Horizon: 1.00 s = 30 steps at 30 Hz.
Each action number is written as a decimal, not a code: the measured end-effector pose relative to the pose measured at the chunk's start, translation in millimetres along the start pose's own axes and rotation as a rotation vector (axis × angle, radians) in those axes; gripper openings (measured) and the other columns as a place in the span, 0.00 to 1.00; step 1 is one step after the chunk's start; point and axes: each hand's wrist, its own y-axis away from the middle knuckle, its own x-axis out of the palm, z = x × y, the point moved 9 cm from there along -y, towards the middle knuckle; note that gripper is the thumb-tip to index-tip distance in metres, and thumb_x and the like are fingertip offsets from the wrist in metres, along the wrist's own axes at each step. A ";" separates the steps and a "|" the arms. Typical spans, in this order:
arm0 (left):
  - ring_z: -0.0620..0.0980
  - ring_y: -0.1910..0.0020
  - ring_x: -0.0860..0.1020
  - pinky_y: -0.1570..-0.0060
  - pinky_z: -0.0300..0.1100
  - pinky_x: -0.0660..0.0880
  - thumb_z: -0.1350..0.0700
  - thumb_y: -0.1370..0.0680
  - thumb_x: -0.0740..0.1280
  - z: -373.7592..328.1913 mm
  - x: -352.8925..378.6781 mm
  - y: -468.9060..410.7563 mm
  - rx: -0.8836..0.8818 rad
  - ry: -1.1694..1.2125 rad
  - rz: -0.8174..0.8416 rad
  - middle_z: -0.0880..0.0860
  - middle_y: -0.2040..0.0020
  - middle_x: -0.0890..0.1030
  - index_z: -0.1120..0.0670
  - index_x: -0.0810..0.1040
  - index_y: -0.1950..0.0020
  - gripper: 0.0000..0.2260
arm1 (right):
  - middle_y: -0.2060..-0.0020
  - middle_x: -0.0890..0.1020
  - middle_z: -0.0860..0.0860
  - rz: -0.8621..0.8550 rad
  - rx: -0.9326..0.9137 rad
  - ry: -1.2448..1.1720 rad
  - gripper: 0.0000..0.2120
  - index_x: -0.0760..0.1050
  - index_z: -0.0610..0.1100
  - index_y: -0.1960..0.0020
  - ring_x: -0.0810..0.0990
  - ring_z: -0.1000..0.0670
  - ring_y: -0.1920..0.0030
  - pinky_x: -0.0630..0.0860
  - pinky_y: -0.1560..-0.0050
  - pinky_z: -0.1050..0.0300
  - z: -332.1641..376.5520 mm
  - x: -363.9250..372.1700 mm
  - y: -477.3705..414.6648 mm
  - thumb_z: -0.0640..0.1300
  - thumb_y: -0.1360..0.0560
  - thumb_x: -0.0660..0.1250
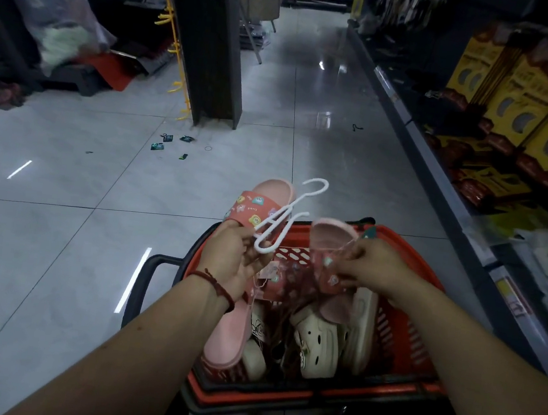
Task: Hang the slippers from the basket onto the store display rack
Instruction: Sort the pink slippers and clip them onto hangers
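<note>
Early stage: a pair is being readied over the red basket (397, 343), none hanging yet.
The left hand (238, 258) is gripping a pink slipper (250, 208) and white hanger (290, 230) above the basket's far rim; the right hand (367, 263) is pinching the matching slipper (331, 235) alongside. White clogs (316, 343) are waiting inside; the yellow hook rack (177, 54) is standing well beyond.

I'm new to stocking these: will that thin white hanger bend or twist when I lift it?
Probably light and slightly springy: the white hanger is one thin looped rod. Its open hook could snag easily. The left hand pinches it against the pink slipper, so it seems easy to control.
</note>
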 end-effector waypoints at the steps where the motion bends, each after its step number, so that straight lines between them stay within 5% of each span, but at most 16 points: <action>1: 0.51 0.65 0.80 0.68 0.43 0.80 0.65 0.19 0.59 -1.6 -0.6 0.1 0.007 -0.002 0.000 0.57 0.58 0.81 0.56 0.77 0.46 0.09 | 0.63 0.85 0.46 0.024 -0.013 0.032 0.10 0.80 0.37 0.67 0.86 0.43 0.63 0.84 0.61 0.51 1.7 3.3 2.0 0.35 0.29 0.76; 4: 0.55 0.58 0.78 0.61 0.45 0.77 0.64 0.18 0.58 -6.4 -5.2 -0.1 0.017 0.011 -0.018 0.58 0.56 0.81 0.56 0.77 0.49 0.09 | 0.71 0.81 0.49 -0.064 0.006 -0.023 0.13 0.77 0.38 0.69 0.84 0.44 0.70 0.82 0.67 0.51 -1.2 -1.2 -2.5 0.35 0.27 0.74; 7: 0.54 0.61 0.78 0.70 0.40 0.76 0.64 0.17 0.57 -7.8 -9.1 0.8 0.020 -0.011 -0.035 0.58 0.57 0.80 0.55 0.77 0.51 0.10 | 0.68 0.82 0.42 -0.248 0.136 -0.203 0.08 0.80 0.33 0.56 0.83 0.43 0.72 0.84 0.62 0.43 -13.5 -22.6 -7.4 0.39 0.26 0.73; 10: 0.53 0.62 0.78 0.72 0.39 0.76 0.63 0.17 0.58 -5.1 -11.4 0.4 0.017 -0.033 -0.043 0.57 0.57 0.81 0.56 0.77 0.47 0.09 | 0.63 0.78 0.41 -0.270 0.226 -0.552 0.13 0.74 0.30 0.44 0.80 0.46 0.69 0.84 0.67 0.50 -23.1 -27.3 -6.7 0.38 0.23 0.70; 14: 0.49 0.68 0.76 0.70 0.40 0.74 0.65 0.18 0.58 -3.7 -5.5 1.3 0.058 -0.092 -0.016 0.57 0.55 0.81 0.57 0.76 0.40 0.11 | 0.63 0.76 0.43 -0.296 0.260 -0.861 0.09 0.71 0.33 0.42 0.76 0.49 0.68 0.82 0.73 0.55 -19.9 -27.7 -3.5 0.36 0.19 0.65; 19: 0.51 0.69 0.76 0.67 0.43 0.76 0.68 0.19 0.59 -9.6 0.9 6.0 0.225 -0.278 -0.039 0.54 0.60 0.80 0.57 0.77 0.40 0.13 | 0.63 0.74 0.41 -0.249 0.262 -0.907 0.05 0.72 0.34 0.52 0.72 0.49 0.70 0.75 0.78 0.62 -13.4 -24.4 -4.4 0.36 0.19 0.63; 22: 0.52 0.69 0.78 0.58 0.55 0.79 0.67 0.18 0.60 -13.8 -1.5 7.1 0.305 -0.322 -0.063 0.49 0.69 0.79 0.53 0.78 0.46 0.12 | 0.69 0.71 0.45 -0.166 0.262 -0.842 0.04 0.74 0.34 0.51 0.69 0.52 0.73 0.74 0.79 0.62 -10.4 -13.1 -4.5 0.35 0.20 0.63; 25: 0.54 0.68 0.81 0.52 0.66 0.80 0.65 0.18 0.62 -16.8 -7.5 7.7 0.343 -0.327 -0.112 0.50 0.67 0.80 0.49 0.78 0.50 0.12 | 0.70 0.70 0.46 -0.124 0.265 -0.819 0.04 0.74 0.35 0.53 0.67 0.53 0.73 0.73 0.79 0.62 -6.4 -5.3 -4.5 0.34 0.20 0.62; 30: 0.57 0.63 0.84 0.46 0.64 0.80 0.64 0.21 0.65 -12.8 -13.4 3.6 0.327 -0.301 -0.144 0.51 0.64 0.85 0.48 0.80 0.50 0.11 | 0.69 0.71 0.45 -0.063 0.244 -0.816 0.04 0.73 0.36 0.54 0.67 0.51 0.72 0.72 0.79 0.62 3.5 -0.7 -0.4 0.35 0.21 0.64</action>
